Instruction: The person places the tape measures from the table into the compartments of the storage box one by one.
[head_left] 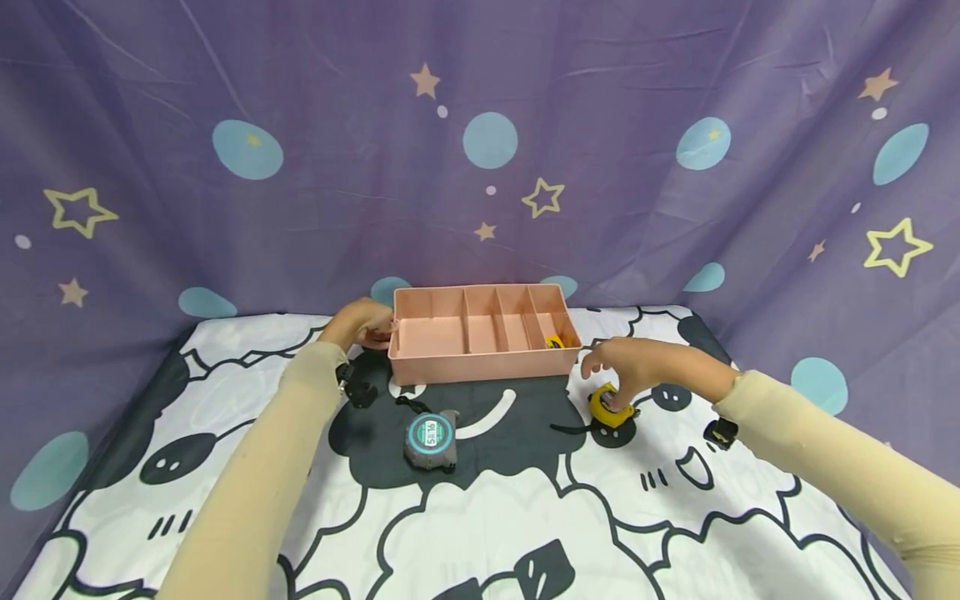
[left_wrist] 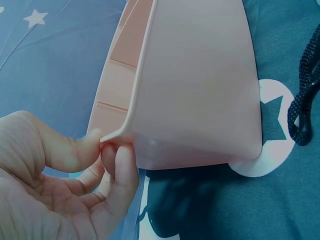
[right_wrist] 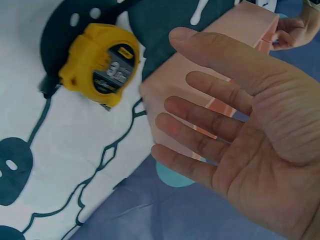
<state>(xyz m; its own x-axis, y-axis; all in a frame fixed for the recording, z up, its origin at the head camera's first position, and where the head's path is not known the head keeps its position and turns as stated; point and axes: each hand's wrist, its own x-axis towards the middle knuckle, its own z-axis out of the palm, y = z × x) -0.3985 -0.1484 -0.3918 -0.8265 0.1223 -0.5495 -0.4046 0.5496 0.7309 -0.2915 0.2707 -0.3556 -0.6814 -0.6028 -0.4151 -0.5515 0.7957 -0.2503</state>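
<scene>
"Pink divided box [head_left: 483,367]: where is it, and what's inside?"

"One box, near the back of the cloth-covered surface [head_left: 495,521]. In the head view, a single yellow-and-black item [head_left: 554,342] shows in its rightmost compartment, partly hidden by the front wall."

"And the fingers?"

"The left hand [left_wrist: 60,187] pinches the box's rim at a corner. The right hand [right_wrist: 255,125] has its fingers spread wide, just beside a yellow tape measure [right_wrist: 97,62]."

"How many tape measures lie outside the box?"

"Two: that yellow one, right of the box, and one gray tape measure [head_left: 431,438] in front of it."
</scene>
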